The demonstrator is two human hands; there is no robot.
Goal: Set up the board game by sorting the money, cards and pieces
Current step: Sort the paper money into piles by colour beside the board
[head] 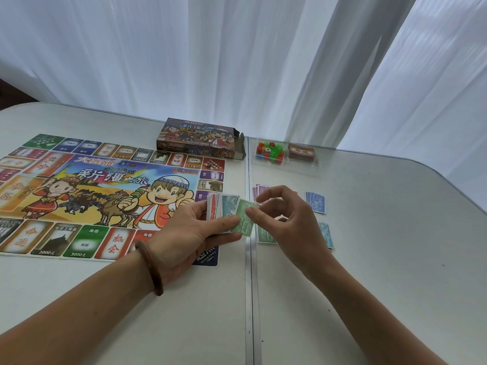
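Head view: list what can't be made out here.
- Pink notes: value hidden behind the right hand.
- Green pile: partly hidden under the same hand.
- Held stack: count unclear, the left hand hides it.
- Game board: left edge cut off.
- Plastic pieces: too small, blurred.

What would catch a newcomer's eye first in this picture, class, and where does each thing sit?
The bright game board fills the table's left half, with its box lying just behind it. In the centre, the left hand holds a stack of play money while the right hand pinches a green 500 note off it. Behind the right hand, sorted money piles lie on the table.
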